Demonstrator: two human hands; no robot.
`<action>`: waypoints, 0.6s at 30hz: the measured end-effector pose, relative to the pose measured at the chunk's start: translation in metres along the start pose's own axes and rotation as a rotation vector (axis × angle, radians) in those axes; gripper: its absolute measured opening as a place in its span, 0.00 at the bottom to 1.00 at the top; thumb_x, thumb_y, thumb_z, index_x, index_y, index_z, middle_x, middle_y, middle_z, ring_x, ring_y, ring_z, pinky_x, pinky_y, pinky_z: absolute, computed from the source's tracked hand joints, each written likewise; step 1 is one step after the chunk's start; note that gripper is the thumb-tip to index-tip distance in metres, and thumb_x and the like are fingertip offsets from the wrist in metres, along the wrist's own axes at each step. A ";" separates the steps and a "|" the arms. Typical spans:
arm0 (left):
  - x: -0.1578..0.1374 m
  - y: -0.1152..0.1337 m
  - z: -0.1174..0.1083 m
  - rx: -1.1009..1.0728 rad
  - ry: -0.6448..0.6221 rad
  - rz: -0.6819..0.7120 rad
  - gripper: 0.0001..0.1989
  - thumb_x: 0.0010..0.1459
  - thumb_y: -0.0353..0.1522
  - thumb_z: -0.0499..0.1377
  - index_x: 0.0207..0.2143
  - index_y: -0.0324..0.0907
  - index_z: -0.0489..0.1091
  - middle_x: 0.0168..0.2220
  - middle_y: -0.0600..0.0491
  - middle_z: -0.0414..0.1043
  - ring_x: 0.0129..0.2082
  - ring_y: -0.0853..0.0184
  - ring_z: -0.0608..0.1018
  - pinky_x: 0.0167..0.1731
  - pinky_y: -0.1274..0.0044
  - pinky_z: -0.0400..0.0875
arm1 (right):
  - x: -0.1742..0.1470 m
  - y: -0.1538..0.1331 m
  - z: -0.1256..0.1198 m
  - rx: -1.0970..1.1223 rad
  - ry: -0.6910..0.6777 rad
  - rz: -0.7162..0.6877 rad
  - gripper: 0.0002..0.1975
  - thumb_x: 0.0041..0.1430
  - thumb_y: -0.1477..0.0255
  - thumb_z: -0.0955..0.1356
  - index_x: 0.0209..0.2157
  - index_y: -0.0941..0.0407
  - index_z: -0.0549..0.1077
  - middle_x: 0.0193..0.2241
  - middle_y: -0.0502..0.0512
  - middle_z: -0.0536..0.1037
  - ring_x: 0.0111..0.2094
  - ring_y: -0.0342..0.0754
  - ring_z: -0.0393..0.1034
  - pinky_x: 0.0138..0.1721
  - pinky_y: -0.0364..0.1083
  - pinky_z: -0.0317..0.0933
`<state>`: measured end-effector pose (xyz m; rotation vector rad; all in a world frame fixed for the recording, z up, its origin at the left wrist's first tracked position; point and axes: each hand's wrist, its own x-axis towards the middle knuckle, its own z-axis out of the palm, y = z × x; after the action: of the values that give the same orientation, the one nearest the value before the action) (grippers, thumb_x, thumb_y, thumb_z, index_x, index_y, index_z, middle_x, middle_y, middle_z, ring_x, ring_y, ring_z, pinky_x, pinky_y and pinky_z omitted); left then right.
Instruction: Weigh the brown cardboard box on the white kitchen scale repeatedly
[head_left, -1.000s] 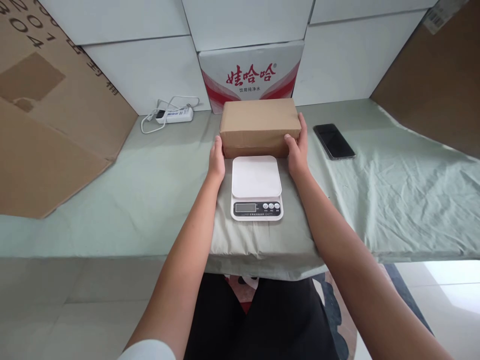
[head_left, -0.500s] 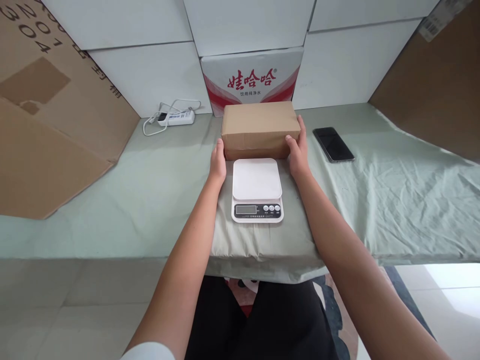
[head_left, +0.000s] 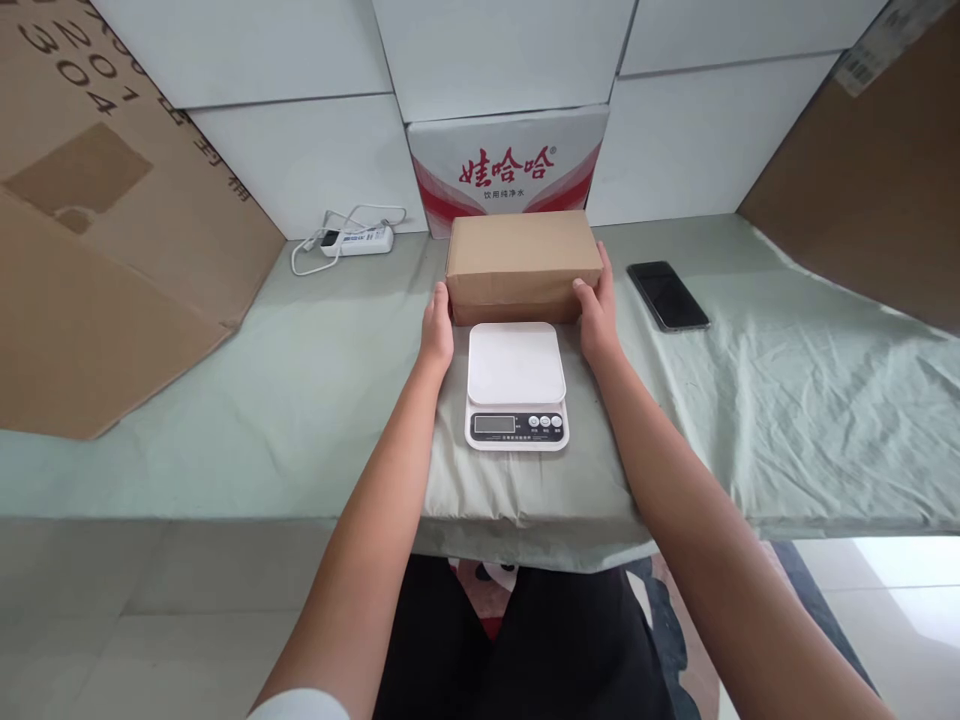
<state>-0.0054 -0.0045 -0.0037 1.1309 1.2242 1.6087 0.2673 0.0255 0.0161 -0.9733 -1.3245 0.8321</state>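
Observation:
A closed brown cardboard box (head_left: 523,265) is held between my two hands, just behind a white kitchen scale (head_left: 516,385). My left hand (head_left: 436,325) presses on the box's left end, its thumb at the front corner and its other fingers mostly hidden. On the right end, my right hand (head_left: 598,305) grips with the thumb on the front face and the fingers along the side. The scale lies between my forearms, its platform bare and its display and buttons facing me; I cannot read any digits.
A black phone (head_left: 667,295) lies to the right on the green cloth (head_left: 337,400). Back left is a white power strip (head_left: 358,240) with a cord. Behind stand white boxes and a red-and-white carton (head_left: 506,160); large cardboard panels (head_left: 112,270) flank both sides.
The whole view has shifted slightly, so everything appears a little lower. The hands keep the same hold on the box, with no clear movement relative to the scale.

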 end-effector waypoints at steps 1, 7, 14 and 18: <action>0.000 0.000 0.000 0.009 -0.002 -0.003 0.46 0.66 0.72 0.52 0.64 0.49 0.80 0.73 0.45 0.79 0.80 0.50 0.72 0.80 0.63 0.68 | 0.000 0.000 0.000 0.004 -0.001 -0.001 0.51 0.56 0.37 0.73 0.75 0.45 0.66 0.82 0.54 0.65 0.85 0.64 0.52 0.90 0.63 0.39; -0.001 0.000 -0.001 0.016 -0.012 -0.013 0.44 0.67 0.71 0.53 0.64 0.49 0.80 0.71 0.45 0.80 0.79 0.50 0.74 0.79 0.62 0.69 | 0.000 0.002 0.002 0.020 0.006 -0.006 0.53 0.54 0.36 0.73 0.75 0.46 0.66 0.81 0.56 0.67 0.86 0.63 0.52 0.90 0.63 0.40; -0.002 0.000 0.000 0.020 -0.017 0.004 0.45 0.68 0.71 0.52 0.64 0.48 0.80 0.71 0.43 0.81 0.77 0.50 0.77 0.78 0.62 0.71 | 0.000 0.003 0.004 0.039 0.016 0.003 0.53 0.54 0.40 0.73 0.76 0.48 0.65 0.82 0.56 0.65 0.86 0.61 0.51 0.90 0.61 0.41; -0.002 -0.002 0.000 0.006 -0.016 0.000 0.43 0.67 0.70 0.53 0.62 0.49 0.81 0.70 0.45 0.81 0.77 0.50 0.77 0.77 0.63 0.72 | 0.001 0.007 0.003 0.023 -0.005 -0.004 0.53 0.56 0.38 0.72 0.77 0.46 0.64 0.82 0.55 0.64 0.86 0.62 0.51 0.90 0.62 0.42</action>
<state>-0.0043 -0.0055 -0.0058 1.1455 1.2196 1.5934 0.2647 0.0297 0.0103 -0.9505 -1.3180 0.8457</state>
